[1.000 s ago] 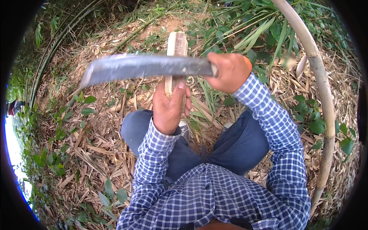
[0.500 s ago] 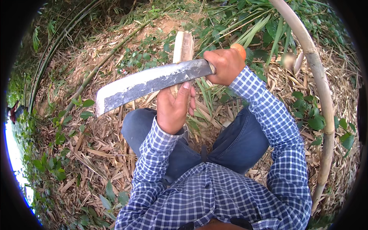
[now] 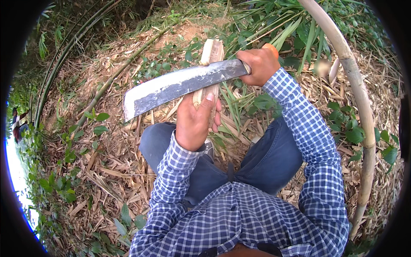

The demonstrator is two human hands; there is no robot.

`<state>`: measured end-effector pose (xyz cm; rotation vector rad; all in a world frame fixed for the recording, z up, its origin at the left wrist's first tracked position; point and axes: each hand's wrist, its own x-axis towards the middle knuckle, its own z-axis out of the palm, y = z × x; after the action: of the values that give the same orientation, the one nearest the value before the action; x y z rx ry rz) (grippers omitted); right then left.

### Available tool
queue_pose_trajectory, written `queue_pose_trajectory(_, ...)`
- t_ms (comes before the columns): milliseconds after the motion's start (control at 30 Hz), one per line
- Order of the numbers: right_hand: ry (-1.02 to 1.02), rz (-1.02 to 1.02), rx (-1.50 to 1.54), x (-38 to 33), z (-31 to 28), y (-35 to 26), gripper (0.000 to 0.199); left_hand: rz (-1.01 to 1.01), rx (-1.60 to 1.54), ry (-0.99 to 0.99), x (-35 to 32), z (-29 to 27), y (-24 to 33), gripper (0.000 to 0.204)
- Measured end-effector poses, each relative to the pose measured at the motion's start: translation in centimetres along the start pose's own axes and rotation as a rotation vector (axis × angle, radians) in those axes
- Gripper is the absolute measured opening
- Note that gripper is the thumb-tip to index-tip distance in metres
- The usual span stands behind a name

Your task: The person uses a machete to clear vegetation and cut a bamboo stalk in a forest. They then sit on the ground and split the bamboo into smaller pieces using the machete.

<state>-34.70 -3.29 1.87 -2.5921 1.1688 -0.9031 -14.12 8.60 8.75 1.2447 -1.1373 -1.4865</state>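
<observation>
Head view: the wood (image 3: 212,52) is in the left hand (image 3: 191,127), grip closed around its lower part. Right of the wood, the right hand (image 3: 260,67) has its grip closed on the knife (image 3: 184,88). The knife crosses over the wood; contact cannot be determined.

The blade (image 3: 188,83) hides part of the split wood (image 3: 212,51); the top edge crops the pole (image 3: 361,103).
</observation>
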Motion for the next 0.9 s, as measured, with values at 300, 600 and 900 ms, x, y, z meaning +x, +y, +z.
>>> queue_pose_trajectory(300, -0.011, -0.006, 0.008, -1.1, -0.6, 1.4, 0.023, -0.032, -0.002, -0.021, -1.1, 0.1, 0.4, 0.031)
queue_pose_trajectory(600, -0.048, -0.026, -0.041, -0.2, 0.4, 1.8, 0.021, -0.120, -0.028, -0.039, -2.4, -3.4, 1.3, 0.033)
queue_pose_trajectory(900, 0.011, 0.672, 0.061, -3.3, -1.0, 6.3, 0.040, -0.066, 0.187, 0.252, -7.7, -10.6, 1.3, 0.033)
